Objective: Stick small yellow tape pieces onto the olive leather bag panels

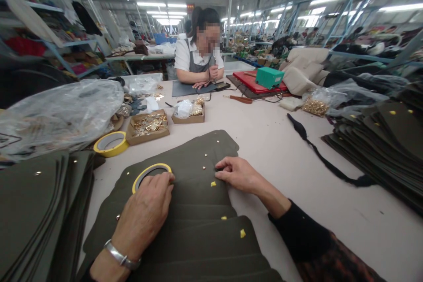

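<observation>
Left hand (142,213): back up, fingers curled on yellow tape roll (145,170), gripping it atop overlapping dark panels (188,185), mid-table. Right hand (238,174): at panels' right edge, fingers bent toward thumb; can't tell if closed.

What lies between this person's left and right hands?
The head view shows the dark panel spanning the gap, with a small metal stud and a yellow scrap near the right hand.
</observation>
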